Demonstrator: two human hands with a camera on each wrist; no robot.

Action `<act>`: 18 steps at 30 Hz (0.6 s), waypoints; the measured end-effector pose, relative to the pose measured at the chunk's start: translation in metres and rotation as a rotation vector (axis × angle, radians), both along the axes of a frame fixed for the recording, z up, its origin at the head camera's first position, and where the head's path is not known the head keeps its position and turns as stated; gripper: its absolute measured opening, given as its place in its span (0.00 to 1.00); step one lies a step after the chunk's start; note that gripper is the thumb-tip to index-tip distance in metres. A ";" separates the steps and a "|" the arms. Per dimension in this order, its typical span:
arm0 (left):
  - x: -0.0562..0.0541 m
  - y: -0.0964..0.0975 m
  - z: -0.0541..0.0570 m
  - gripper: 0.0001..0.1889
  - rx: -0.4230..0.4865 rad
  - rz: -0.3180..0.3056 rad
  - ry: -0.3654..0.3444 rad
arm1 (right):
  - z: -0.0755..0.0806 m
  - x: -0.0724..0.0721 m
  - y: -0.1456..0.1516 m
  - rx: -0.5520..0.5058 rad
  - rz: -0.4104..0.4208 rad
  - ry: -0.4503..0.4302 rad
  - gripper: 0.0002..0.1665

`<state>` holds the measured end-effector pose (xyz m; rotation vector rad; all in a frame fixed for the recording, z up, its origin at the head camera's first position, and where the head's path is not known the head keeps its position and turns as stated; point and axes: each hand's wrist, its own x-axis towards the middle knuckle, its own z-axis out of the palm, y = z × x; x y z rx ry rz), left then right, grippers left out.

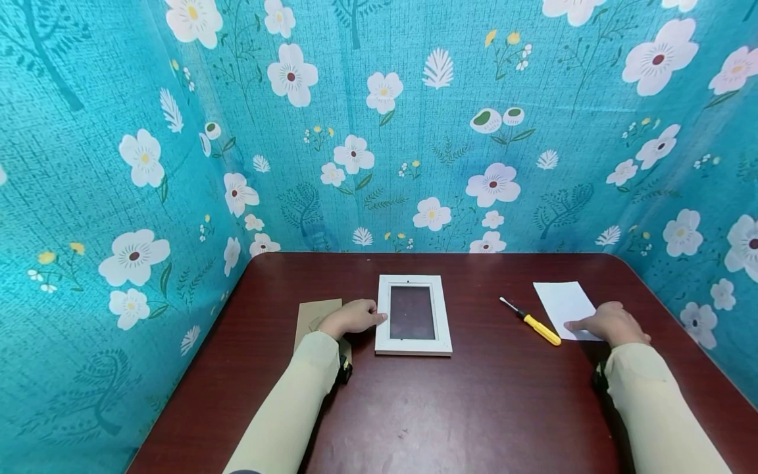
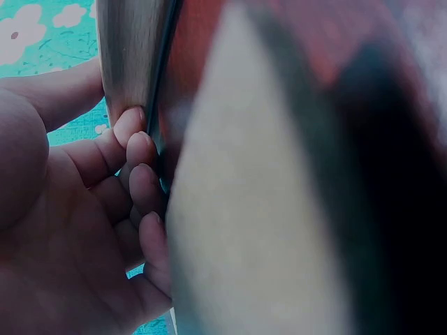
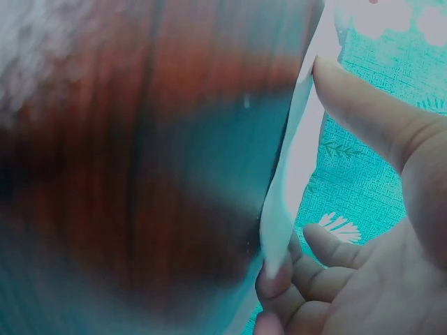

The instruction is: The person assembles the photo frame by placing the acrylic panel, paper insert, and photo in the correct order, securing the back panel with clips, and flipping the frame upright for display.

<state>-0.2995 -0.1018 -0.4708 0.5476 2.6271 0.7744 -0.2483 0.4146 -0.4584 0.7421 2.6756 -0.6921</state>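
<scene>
A white picture frame (image 1: 413,345) lies flat near the middle of the table, its opening showing a dark pane. My left hand (image 1: 353,317) grips its left side, thumb on the top face and fingertips at the edge. In the left wrist view the pale side of the frame (image 2: 128,56) stands between thumb and curled fingers. At the right, my right hand (image 1: 616,324) holds a white sheet of paper (image 1: 561,301) by its near right part. The paper (image 3: 302,150) buckles slightly between thumb and fingers in the right wrist view.
A brown backing board (image 1: 309,314) lies under the left wrist, partly hidden by the sleeve. Left of the paper is a screwdriver (image 1: 540,328) with a yellow handle, its tip pointing away. Floral turquoise cloth (image 1: 379,178) hangs behind and beside the dark red table (image 1: 450,415).
</scene>
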 end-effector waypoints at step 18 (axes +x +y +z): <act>0.002 0.001 -0.002 0.20 -0.012 0.003 0.008 | 0.004 0.003 0.018 -0.054 0.054 0.077 0.34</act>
